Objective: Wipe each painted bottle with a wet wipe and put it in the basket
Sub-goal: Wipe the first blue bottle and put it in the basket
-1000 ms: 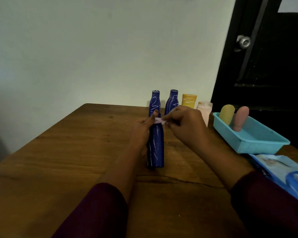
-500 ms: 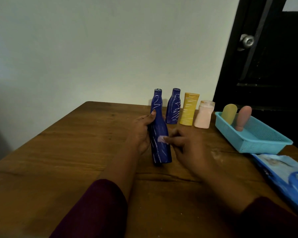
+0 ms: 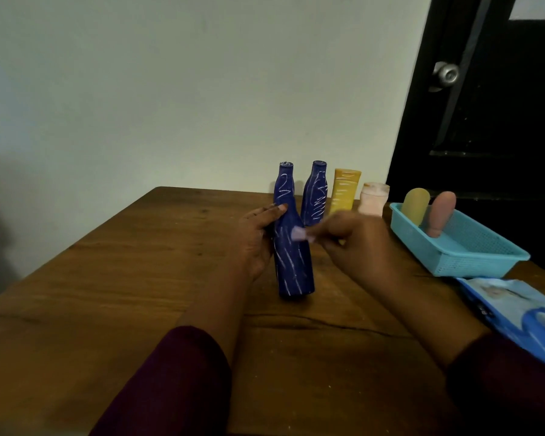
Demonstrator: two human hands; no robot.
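Observation:
A tall blue bottle (image 3: 291,256) with white scribbles stands upright on the wooden table (image 3: 139,294). My left hand (image 3: 258,237) grips it from the left, thumb on its neck. My right hand (image 3: 350,243) pinches a small folded wet wipe (image 3: 299,233) against the bottle's front, around mid-height. Behind stand a second blue bottle (image 3: 315,195), a yellow bottle (image 3: 343,191) and a pale pink bottle (image 3: 373,199). The turquoise basket (image 3: 472,259) at the right holds an olive bottle (image 3: 416,206) and a pink one (image 3: 439,214).
A blue pack of wet wipes (image 3: 523,313) lies at the table's right edge, in front of the basket. A pale wall runs behind the table. A dark door with a metal knob (image 3: 445,73) stands at the right.
My right hand has moved the wipe from the bottle's neck down to its body, then slightly up again. The bottle leans a little less than half a second ago.

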